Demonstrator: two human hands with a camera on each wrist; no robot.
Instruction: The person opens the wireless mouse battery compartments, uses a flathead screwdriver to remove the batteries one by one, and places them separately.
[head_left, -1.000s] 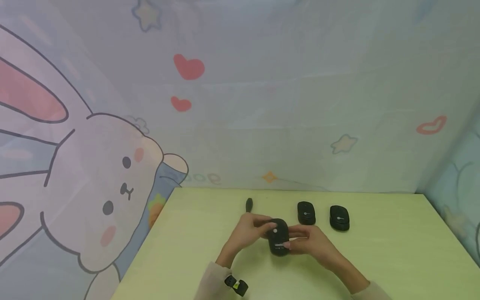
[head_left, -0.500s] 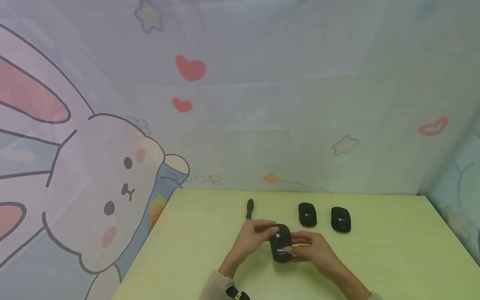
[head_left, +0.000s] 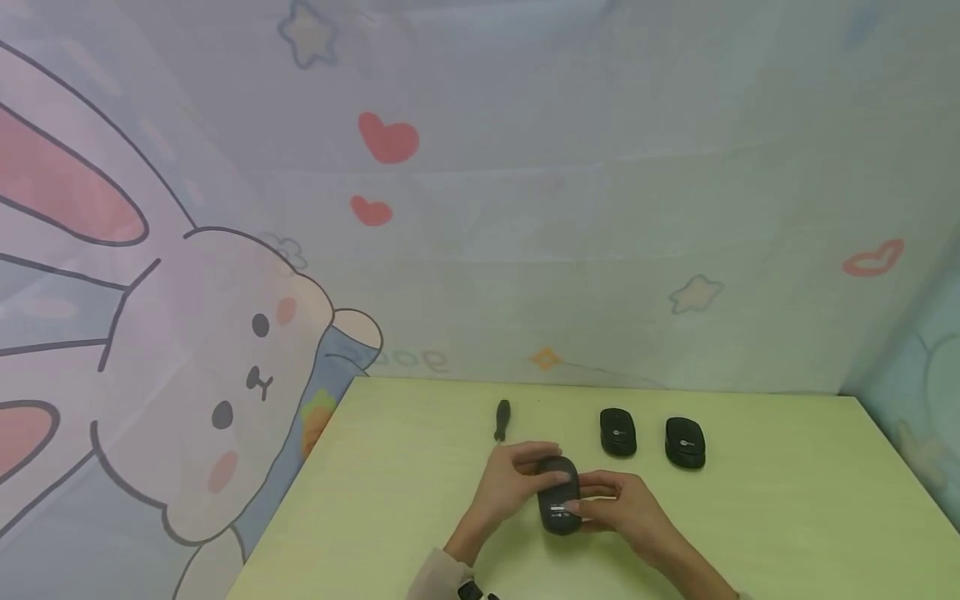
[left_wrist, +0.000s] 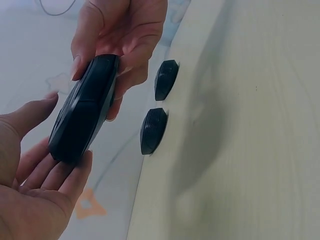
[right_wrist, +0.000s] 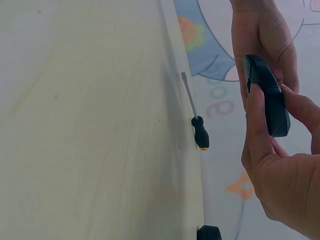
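Observation:
A black computer mouse (head_left: 559, 504) is held up between both hands over the table, a face with small white print turned toward the head view. My left hand (head_left: 508, 482) holds its far left end, thumb across that face and fingers beneath. On the opposite side, my right hand (head_left: 628, 510) pinches the mouse between thumb and fingers. The left wrist view shows the dark side of the mouse (left_wrist: 82, 110) edge-on, with my left fingertips (left_wrist: 82, 172) under it. In the right wrist view, the right thumb and fingers sit on opposite sides of the mouse (right_wrist: 269, 97).
Two more black mice, one (head_left: 618, 432) nearer and one (head_left: 685, 442) farther right, rest on the pale yellow table (head_left: 810, 500). Beyond my left hand lies a screwdriver (head_left: 502, 419) with a dark handle. A printed cloth backdrop (head_left: 525, 250) rises behind the table's far edge.
Both hands and the mouse sit slightly lower in the head view. The round white spot on the mouse is now out of sight by my left thumb. More of the screwdriver shows.

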